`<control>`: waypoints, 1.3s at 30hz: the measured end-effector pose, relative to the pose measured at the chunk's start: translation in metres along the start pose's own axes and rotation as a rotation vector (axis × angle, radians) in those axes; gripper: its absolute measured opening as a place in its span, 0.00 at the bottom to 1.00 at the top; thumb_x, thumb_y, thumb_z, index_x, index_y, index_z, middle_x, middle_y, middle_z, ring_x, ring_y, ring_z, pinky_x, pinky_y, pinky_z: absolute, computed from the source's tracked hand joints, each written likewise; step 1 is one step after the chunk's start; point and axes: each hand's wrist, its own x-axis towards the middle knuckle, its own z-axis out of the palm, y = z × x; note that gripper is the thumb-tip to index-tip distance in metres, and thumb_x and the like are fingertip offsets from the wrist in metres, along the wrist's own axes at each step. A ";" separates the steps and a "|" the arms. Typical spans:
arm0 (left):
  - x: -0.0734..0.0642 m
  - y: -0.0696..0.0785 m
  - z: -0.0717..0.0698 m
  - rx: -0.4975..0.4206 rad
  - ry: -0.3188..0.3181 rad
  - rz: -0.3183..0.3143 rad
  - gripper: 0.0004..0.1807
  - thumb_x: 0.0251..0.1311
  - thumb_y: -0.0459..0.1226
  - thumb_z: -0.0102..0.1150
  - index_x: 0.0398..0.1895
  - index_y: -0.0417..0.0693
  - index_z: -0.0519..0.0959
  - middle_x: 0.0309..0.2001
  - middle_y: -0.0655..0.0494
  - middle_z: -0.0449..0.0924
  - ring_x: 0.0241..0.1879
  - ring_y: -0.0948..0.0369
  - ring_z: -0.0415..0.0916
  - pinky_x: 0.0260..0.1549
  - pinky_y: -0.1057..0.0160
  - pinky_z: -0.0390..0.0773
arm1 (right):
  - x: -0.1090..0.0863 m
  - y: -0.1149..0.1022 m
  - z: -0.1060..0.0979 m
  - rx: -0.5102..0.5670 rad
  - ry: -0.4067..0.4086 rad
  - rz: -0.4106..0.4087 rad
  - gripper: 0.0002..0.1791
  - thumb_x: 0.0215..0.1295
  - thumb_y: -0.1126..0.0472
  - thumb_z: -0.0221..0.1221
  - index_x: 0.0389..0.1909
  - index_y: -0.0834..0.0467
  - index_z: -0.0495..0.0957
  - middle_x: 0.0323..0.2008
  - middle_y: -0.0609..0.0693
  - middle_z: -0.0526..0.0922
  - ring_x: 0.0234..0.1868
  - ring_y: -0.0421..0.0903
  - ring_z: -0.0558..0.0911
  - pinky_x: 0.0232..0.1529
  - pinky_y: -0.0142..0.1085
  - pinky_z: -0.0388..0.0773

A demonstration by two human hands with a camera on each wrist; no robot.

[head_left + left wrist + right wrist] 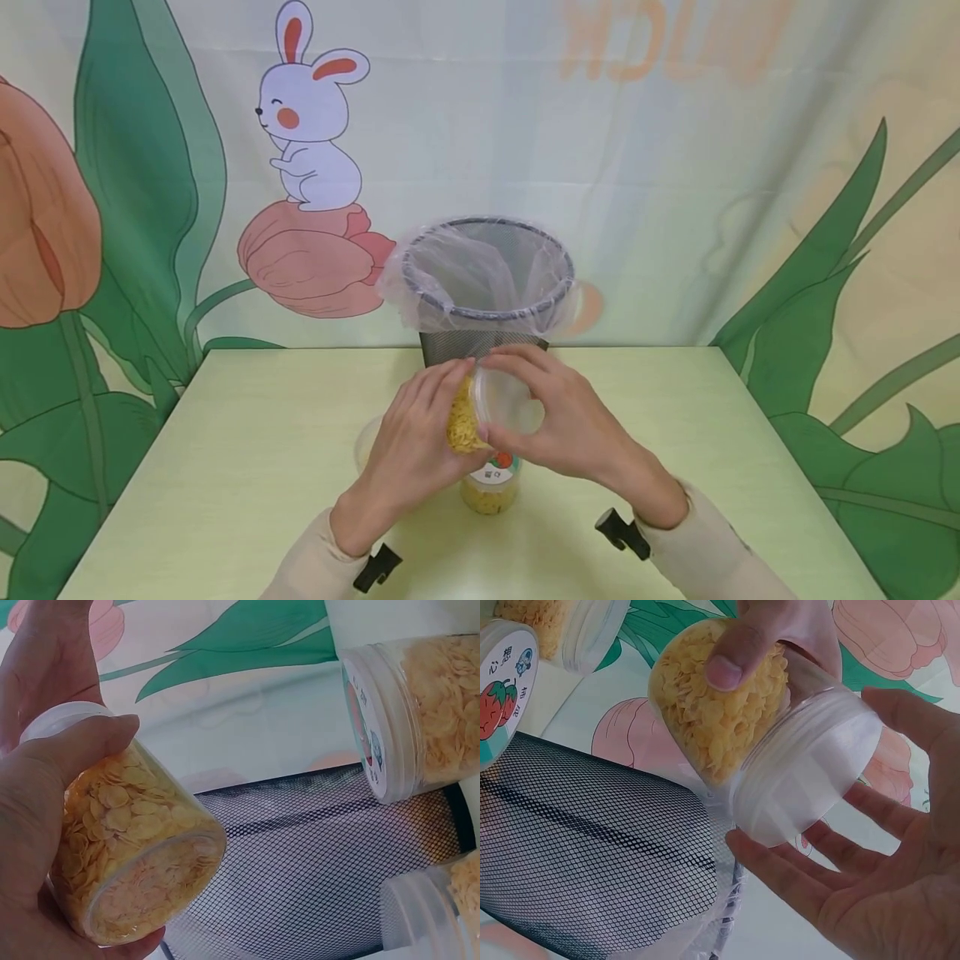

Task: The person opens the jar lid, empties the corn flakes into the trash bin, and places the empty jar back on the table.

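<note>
Head view: in front of the mesh bin (483, 342), the left hand (408, 433) clamps its fingers round the tilted flake jar (462, 423) (presumably steadying it); the right hand (577, 412) pinches its lid (504, 398) between spread fingers.

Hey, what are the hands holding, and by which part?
One jar of yellow flakes: the left hand grips it round the body, the right hand holds the lid by its edge.

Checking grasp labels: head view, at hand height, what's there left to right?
Left hand → held jar of yellow flakes → its translucent lid → right hand.
</note>
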 end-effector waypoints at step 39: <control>-0.003 0.000 -0.013 -0.088 -0.093 -0.070 0.57 0.32 0.53 0.82 0.70 0.48 0.64 0.63 0.53 0.73 0.64 0.54 0.70 0.61 0.51 0.74 | -0.006 0.005 -0.033 -0.058 -0.111 -0.409 0.36 0.46 0.60 0.75 0.59 0.49 0.74 0.67 0.52 0.68 0.71 0.51 0.66 0.70 0.42 0.68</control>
